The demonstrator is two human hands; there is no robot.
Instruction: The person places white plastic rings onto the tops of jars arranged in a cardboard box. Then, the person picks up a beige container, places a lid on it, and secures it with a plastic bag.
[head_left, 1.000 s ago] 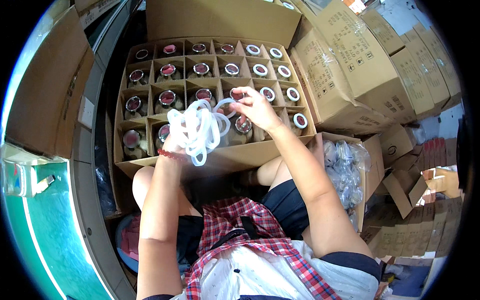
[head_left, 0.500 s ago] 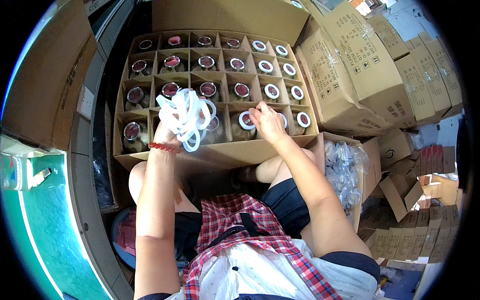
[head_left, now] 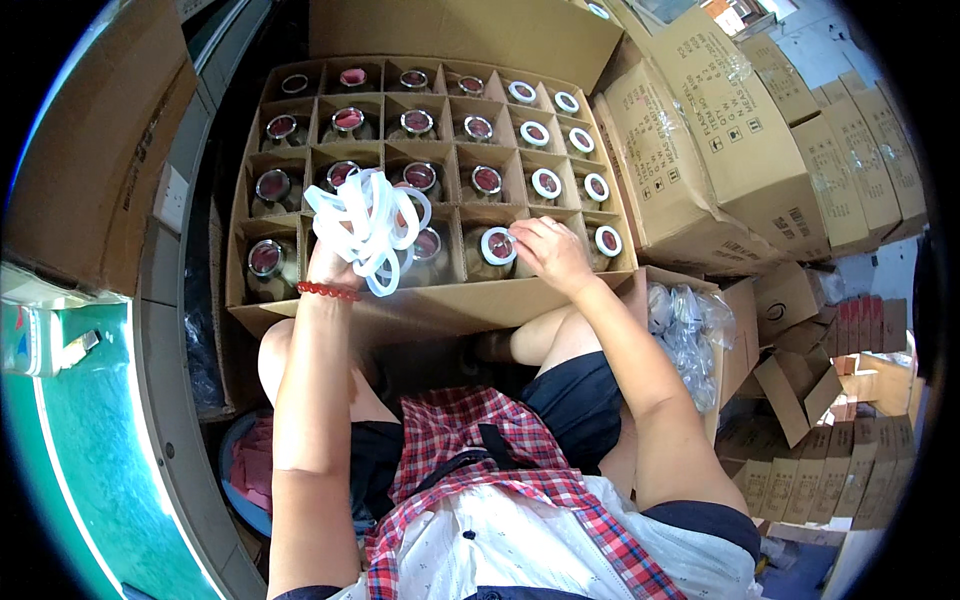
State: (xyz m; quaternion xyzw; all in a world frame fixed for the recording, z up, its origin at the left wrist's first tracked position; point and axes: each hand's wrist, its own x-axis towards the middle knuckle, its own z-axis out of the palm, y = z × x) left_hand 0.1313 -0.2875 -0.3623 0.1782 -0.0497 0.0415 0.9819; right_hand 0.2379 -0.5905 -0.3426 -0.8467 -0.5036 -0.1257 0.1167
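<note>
Jars [head_left: 265, 258] fill one carton [head_left: 400, 303] whose dividers make twenty-four cells, four rows of six. Twenty-two of them show; the hands cover the other two cells, both in the near row, so what stands there cannot be told. Eight of the visible jars wear a white ring [head_left: 546, 184] round the mouth: two in each of the three far rows, all in the two right-hand columns, and two in the near row, one in the right corner and one in the fourth cell from the left. The other fourteen have bare rims.

One loose bunch [head_left: 365, 225] of white rings sits in the left hand [head_left: 333, 262], above the near row; the loops overlap too much to count. That grip is closed round the bunch's lower part, with most loops spilling out over the top. One red bracelet [head_left: 328, 291] circles the left wrist.

The right hand [head_left: 556, 255] is over the near row, fingers bent, thumb and forefinger close together at the right edge of the fourth jar's ring. Whether this grip pinches the ring or only touches it cannot be told.
</note>
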